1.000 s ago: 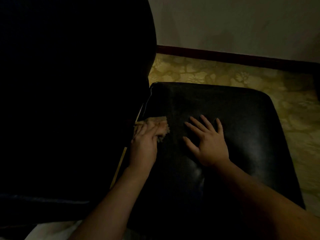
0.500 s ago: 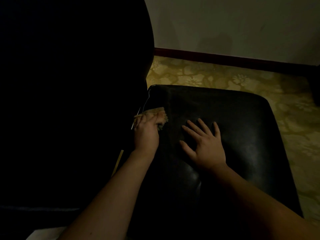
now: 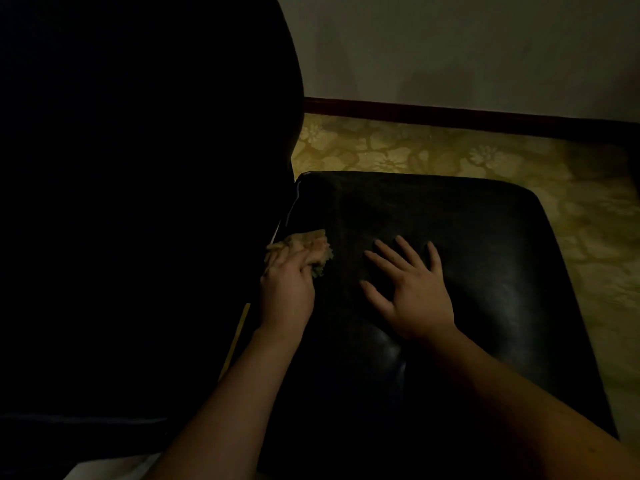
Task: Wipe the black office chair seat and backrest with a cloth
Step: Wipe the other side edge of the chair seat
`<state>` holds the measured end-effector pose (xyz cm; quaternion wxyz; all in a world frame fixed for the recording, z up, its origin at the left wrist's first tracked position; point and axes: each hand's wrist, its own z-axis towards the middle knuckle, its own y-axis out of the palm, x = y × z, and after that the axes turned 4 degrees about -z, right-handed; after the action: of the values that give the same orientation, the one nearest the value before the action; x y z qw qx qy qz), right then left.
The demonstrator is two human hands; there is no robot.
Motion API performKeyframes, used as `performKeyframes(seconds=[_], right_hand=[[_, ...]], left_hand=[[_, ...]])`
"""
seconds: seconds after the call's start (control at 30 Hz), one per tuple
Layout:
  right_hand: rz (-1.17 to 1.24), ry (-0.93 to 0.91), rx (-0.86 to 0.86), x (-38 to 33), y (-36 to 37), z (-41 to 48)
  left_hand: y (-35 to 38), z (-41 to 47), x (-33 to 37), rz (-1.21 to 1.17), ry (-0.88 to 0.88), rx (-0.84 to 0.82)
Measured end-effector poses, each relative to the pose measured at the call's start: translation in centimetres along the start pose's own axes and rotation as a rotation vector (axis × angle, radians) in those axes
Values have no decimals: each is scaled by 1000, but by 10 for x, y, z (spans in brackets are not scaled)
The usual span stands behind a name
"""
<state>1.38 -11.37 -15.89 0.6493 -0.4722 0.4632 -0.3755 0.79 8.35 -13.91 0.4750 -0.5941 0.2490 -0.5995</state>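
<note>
- Seat: black and glossy, with rounded corners. It fills the centre and right of the view, and faint highlights show on its creased surface.
- Backrest: a very dark mass covering the left side of the view. Its curved edge meets the rear edge of the seat, and no surface detail can be made out in the low light.
- Cloth: pale tan and bunched. It lies on the seat at the rear edge, right against the seam with the backrest, and a frayed corner sticks out toward the middle of the seat.
- Left hand: back of the hand upward, fingers curled over the cloth and gripping it against the seat. The forearm enters from the lower edge.
- Right hand: palm down on the seat, fingers straight and spread wide, holding nothing. It lies just beside the left hand, apart from the cloth.
- Thin pale strip: visible in the narrow gap between backrest and seat, beside the left wrist. What it is cannot be told.
- Floor: yellow-green with a flower pattern, seen beyond and to the right of the seat.
- Skirting board: dark red-brown, running along the foot of a plain pale wall.
</note>
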Motion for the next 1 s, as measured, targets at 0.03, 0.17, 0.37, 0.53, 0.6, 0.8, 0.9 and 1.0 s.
performKeyframes(seconds=[0.03, 0.17, 0.37, 0.53, 0.6, 0.8, 0.9, 1.0], right_hand=[[-1, -1, -2, 0, 0, 0], [1, 9, -15, -1, -2, 1], [1, 9, -26, -2, -3, 2], [-2, 5, -30, -1, -3, 1], [-2, 6, -33, -1, -4, 0], [6, -5, -27, 0, -4, 0], [4, -1, -21, -1, -3, 1], [13, 0, -14, -1, -3, 2]], left_hand=[[1, 3, 1, 9, -4, 4], [7, 25, 7, 0, -22, 21], [16, 51, 18, -33, -60, 32], [11, 36, 15, -41, -26, 20], [7, 23, 14, -76, 3, 19], [4, 10, 11, -135, -25, 8], [3, 19, 24, -118, -62, 40], [10, 37, 31, -108, -72, 64]])
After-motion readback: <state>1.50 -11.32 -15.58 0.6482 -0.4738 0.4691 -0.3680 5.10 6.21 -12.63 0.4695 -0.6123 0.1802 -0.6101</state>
